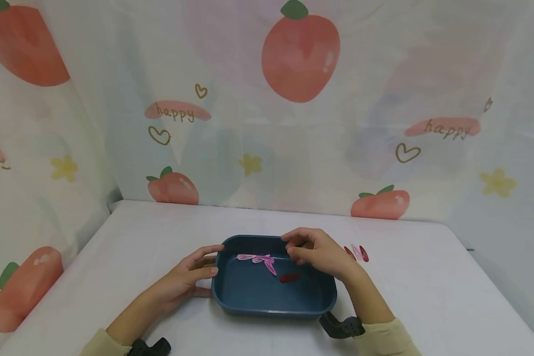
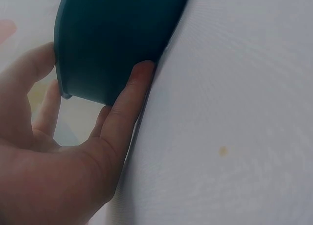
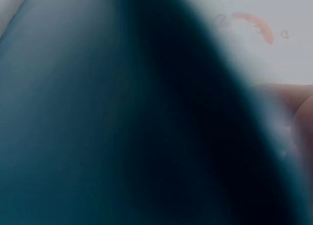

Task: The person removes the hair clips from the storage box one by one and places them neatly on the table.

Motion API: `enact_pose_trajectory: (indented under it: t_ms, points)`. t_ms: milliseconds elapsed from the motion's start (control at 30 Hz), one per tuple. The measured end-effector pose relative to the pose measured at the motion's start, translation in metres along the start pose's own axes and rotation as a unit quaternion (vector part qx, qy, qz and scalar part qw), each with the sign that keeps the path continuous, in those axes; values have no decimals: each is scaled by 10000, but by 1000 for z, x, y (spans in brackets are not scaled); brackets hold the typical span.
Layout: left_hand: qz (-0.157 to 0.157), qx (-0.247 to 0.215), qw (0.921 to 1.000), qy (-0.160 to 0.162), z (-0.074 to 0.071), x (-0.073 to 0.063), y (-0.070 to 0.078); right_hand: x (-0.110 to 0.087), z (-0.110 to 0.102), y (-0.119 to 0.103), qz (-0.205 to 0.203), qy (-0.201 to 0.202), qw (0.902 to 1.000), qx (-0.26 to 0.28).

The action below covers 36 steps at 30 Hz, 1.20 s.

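Note:
A dark blue tray (image 1: 267, 299) stands on the white table. Inside it lie pink snap hair clips (image 1: 269, 264), partly overlapping, and a slightly blurred red hair clip (image 1: 289, 278). My left hand (image 1: 184, 277) touches the tray's left side, thumb and fingertips against the rim and wall; the left wrist view shows a finger (image 2: 129, 102) low along the wall. Over the tray's back right part hovers my right hand (image 1: 318, 249), fingers loosely bent, with a gap between thumb and index and nothing visible there. In the right wrist view the blurred tray (image 3: 63, 137) hides most of that hand.
Beyond the right hand, two red hair clips (image 1: 364, 253) and a pink hair clip (image 1: 357, 252) lie on the white tabletop (image 1: 427, 296). A printed cloth backdrop (image 1: 293, 148) hangs behind the table and along its left side.

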<state>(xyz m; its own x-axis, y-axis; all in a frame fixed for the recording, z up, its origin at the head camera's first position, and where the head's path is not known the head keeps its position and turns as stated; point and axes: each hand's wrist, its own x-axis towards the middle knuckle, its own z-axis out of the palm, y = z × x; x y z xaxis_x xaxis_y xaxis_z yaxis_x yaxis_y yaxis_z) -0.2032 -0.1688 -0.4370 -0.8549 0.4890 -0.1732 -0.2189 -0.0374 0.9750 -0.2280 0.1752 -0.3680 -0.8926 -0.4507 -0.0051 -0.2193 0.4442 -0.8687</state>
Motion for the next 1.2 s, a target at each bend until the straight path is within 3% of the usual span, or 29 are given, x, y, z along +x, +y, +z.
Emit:
enact_pose_trajectory:
  t_ms: [267,933,1200]
  points:
    - [23,-14,10000,-51,0,-1,0,3,12,5,-59,-322,9985,-430]
    - [4,86,10000,13,2,-2,1,8,32,14,-2,-568,9844,-1666]
    - [-16,81,10000,40,2,-2,2,7,33,11,60,-565,9834,-1721]
